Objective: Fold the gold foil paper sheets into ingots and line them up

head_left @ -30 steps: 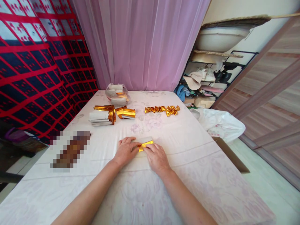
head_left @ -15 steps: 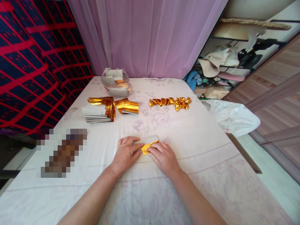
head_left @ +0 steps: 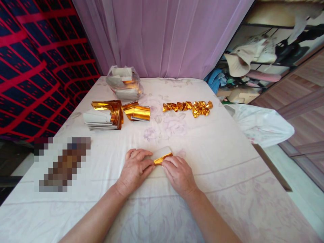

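A small sheet of gold foil paper point(head_left: 163, 153) lies on the table between my hands, pale side up, with a narrow gold strip folded along its near edge. My left hand point(head_left: 136, 167) pinches the left end of that strip between thumb and forefinger. At the other end, the fingers of my right hand point(head_left: 179, 172) are closed on the strip. Farther off are a fanned stack of gold foil paper point(head_left: 105, 116) and a few curled gold sheets point(head_left: 138, 112). A row of folded gold foil pieces point(head_left: 187, 107) lies to their right.
A clear plastic bag point(head_left: 124, 82) of more foil paper stands at the back left. The table has a pale floral cloth point(head_left: 215, 152). A blurred patch point(head_left: 65, 165) covers something at left. Beyond the right edge are a white plastic bag point(head_left: 268, 125) and a loaded shelf point(head_left: 253, 64).
The gold part of the paper has become narrower, and both hands now pinch its near edge. My right fingers have moved slightly toward me. The camera view has shifted a little.
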The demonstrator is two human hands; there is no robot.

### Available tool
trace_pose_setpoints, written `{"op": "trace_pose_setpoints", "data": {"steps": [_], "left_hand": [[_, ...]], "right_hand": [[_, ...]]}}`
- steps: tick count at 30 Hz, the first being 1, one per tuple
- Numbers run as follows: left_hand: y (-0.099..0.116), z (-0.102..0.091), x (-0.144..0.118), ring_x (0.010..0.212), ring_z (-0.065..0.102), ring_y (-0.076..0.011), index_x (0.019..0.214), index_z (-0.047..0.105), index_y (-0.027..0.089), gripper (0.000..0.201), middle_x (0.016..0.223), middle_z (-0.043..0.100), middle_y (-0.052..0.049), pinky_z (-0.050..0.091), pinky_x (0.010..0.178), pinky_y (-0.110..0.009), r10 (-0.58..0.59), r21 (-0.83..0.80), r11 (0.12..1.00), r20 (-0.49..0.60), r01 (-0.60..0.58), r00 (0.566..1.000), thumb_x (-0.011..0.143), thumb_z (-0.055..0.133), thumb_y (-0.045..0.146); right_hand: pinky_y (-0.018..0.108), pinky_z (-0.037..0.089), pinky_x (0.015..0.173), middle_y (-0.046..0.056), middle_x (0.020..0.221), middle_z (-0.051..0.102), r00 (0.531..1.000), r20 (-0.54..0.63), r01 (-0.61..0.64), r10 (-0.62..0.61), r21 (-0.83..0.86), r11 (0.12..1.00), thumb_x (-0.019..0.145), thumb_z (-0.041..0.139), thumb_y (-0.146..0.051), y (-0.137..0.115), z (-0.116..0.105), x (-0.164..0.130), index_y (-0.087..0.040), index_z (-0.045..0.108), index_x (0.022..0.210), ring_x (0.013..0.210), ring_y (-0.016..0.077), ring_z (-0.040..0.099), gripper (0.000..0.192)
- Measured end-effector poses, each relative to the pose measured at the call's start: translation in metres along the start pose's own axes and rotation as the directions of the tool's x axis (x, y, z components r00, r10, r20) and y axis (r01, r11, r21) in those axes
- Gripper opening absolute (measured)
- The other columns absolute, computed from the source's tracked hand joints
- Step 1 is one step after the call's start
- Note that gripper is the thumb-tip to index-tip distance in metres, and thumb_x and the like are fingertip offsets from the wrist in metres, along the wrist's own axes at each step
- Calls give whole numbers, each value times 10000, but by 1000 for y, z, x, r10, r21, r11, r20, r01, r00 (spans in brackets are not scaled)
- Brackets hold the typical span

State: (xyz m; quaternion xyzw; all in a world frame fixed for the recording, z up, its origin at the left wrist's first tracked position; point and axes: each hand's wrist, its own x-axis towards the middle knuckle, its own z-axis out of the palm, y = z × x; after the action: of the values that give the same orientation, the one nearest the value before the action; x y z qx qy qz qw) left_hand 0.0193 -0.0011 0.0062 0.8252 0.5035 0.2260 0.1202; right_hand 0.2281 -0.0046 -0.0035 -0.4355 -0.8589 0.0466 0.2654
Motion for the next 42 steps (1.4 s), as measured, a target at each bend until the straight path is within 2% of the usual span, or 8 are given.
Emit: {"op": "trace_pose_setpoints", "data": {"steps": [5,11,16,23,31,42], "left_hand": [[8,0,0,1016,605,-224,813,699,232,112,1074,706,-25,336,971,-455,37,-22,999,-45,-38,998,885,613,223],[9,1,0,1085,579,-245,845,698,232,48,1161,672,-40,365,964,-443,-6,-39,999,9,6,1000,851,651,228],[6,-1,-1,1121,561,-252,910,700,257,99,1192,657,-31,363,963,-441,-23,-71,997,47,27,999,812,702,245],[5,1,0,1091,575,-233,861,703,255,59,1150,676,-20,368,946,-421,-34,-67,997,29,35,999,863,646,237],[6,2,1,1093,576,-238,847,704,260,52,1153,677,-14,367,951,-430,-53,-74,996,37,56,998,857,655,246],[9,3,2,1096,573,-247,832,681,240,60,1164,674,-28,377,952,-437,-87,-63,994,32,89,996,865,636,261]], "right_hand": [[343,443,786,51,920,676,999,-19,-24,25,42,999,942,545,-251,-7,-2,-3,-195,678,940,860,202,580,144],[314,414,719,20,787,648,986,-51,-155,158,71,985,908,563,-197,-12,3,-5,-220,661,789,777,180,577,156],[291,420,729,18,782,643,976,-44,-207,213,114,972,864,569,-153,-13,3,-7,-217,650,768,779,171,580,140],[297,417,739,23,800,633,970,-18,-237,242,150,960,851,570,-168,-17,-1,-6,-206,635,782,797,178,579,103],[293,366,698,12,736,616,968,2,-251,252,27,967,873,556,-183,-20,1,-4,-211,598,729,735,169,568,153],[289,336,680,1,705,628,951,-19,-308,307,-17,951,851,586,-184,-19,4,-1,-208,595,696,708,162,585,157]]}}
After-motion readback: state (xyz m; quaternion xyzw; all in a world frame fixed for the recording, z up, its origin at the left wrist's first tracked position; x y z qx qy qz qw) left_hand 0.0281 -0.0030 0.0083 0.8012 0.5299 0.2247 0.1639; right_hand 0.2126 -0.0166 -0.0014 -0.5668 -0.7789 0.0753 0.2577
